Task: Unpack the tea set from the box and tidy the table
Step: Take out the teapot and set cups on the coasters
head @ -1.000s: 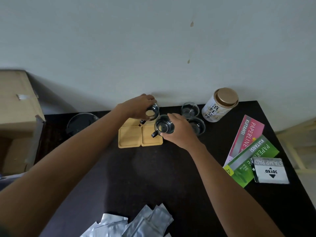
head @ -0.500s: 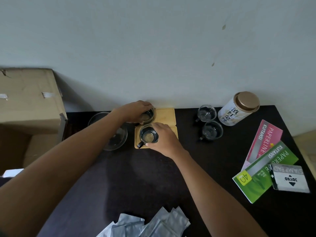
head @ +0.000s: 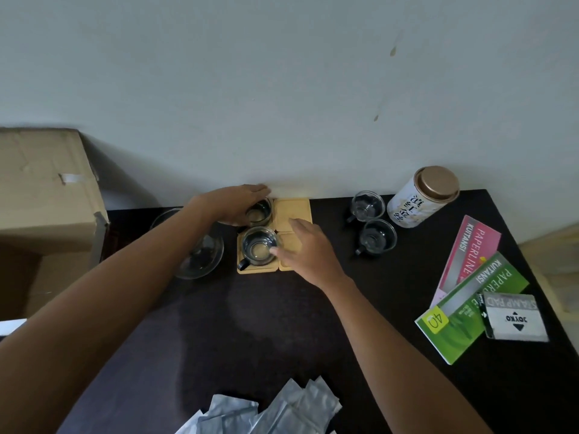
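Half a second ago the right hand (head: 308,249) was cupped over the nearer glass cup (head: 258,250); it has since slid off to the right and now lies loosely open, fingers spread, over the bare front-right coaster (head: 289,245), with only a fingertip touching the cup's rim and nothing gripped. The left hand (head: 236,204) has kept its place, curled around the far glass cup (head: 258,212) close to the tabletop's (head: 282,324) back edge.

The four coasters are pale, wooden-looking squares with rounded corners and shallow raised rims, set edge to edge in a two-by-two block near the middle of the back edge. Both clear, round cups with dark handles stand on the left pair; the back-right coaster (head: 294,211) is bare.

Just left of the block sits a shallow, clear glass dish (head: 200,249), partly hidden by the left forearm. Toward the back right corner, two more handled glass cups (head: 367,205) (head: 377,238) stand on the dark matte tabletop beside a white cylindrical tin (head: 419,198) with a bronze lid.

Along the right edge lie flat pink (head: 470,249) and green (head: 466,311) receipt books under a grey stamp pad box (head: 513,317). Crinkled silvery foil pouches (head: 275,411) are piled at the front edge. An open cardboard box (head: 44,189), with tape on its flap, stands off the left edge.
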